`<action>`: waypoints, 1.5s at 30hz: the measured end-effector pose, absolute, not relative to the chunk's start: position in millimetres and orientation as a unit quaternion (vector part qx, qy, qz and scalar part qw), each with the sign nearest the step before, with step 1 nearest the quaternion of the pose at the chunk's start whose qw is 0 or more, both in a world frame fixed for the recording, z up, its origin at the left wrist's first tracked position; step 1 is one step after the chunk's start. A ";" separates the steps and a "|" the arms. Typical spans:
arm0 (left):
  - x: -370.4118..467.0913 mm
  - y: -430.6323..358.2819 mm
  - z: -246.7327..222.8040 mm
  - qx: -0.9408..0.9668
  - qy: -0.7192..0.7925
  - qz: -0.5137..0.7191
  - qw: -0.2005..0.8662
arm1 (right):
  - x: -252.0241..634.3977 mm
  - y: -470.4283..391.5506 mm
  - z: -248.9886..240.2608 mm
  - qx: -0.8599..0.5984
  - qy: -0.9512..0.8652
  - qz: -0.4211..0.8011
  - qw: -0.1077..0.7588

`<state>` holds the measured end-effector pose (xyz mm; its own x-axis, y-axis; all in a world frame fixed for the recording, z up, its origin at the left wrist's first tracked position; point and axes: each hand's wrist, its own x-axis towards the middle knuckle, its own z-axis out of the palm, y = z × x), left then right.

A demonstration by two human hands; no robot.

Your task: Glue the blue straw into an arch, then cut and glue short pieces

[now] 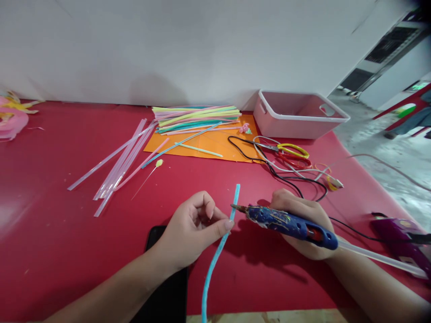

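Between the thumb and forefinger of my left hand is a light blue fuzzy strip. Its short upper end stands above the pinch, and the long part curves down towards the near edge. My right hand is wrapped round a blue glue gun with dried glue on it. The gun's nozzle points left and meets or nearly meets the strip just above my left fingertips. A clear glue stick sticks out of the gun's back end.
Coloured strips lie on orange paper at the back, beside a pink basket. Scissors and cables lie right of centre. Clear sticks lie left, a black phone-like object under my left wrist.
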<state>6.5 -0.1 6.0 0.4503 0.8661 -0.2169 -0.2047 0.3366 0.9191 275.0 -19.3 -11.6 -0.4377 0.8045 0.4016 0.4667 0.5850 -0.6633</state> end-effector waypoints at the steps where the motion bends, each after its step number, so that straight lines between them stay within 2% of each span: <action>1: 6.5 -0.2 5.6 0.442 0.372 0.370 0.727 | 275.6 -18.8 -11.3 -0.386 -0.819 0.234 0.355; 14: 5.8 -1.2 2.7 0.447 0.377 0.374 0.720 | 276.3 -17.8 -9.7 -0.343 -0.845 0.242 0.332; 20: 6.4 -1.8 1.0 0.450 0.366 0.378 0.722 | 275.2 -19.6 -6.1 -0.391 -0.814 0.210 0.375; 45: 4.8 -2.8 4.4 0.468 0.362 0.382 0.710 | 276.3 -18.4 -7.3 -0.398 -0.817 0.218 0.355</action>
